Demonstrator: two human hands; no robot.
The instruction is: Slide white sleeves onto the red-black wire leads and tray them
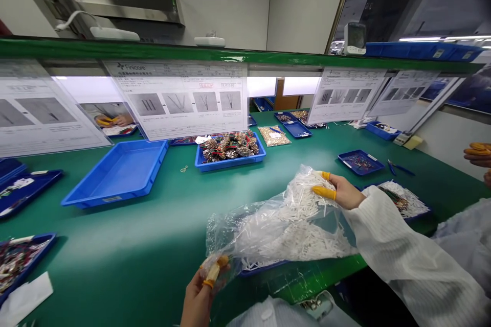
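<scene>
A clear plastic bag (280, 225) full of small white tubes lies on its side over a blue tray (261, 267) near the bench's front edge. My left hand (203, 288), wearing yellow finger cots, pinches the bag's lower left corner. My right hand (337, 190), in a white sleeve and with yellow finger cots too, grips the bag's upper right end. Some white tubes lie spilled in the tray under the bag.
An empty blue tray (118, 173) sits left of centre on the green bench (153, 235). A tray of dark wired parts (230, 149) stands behind. A tray with white tubes (402, 200) lies right. Another person's hands (477, 156) show at the right edge. Instruction sheets (180, 99) hang above.
</scene>
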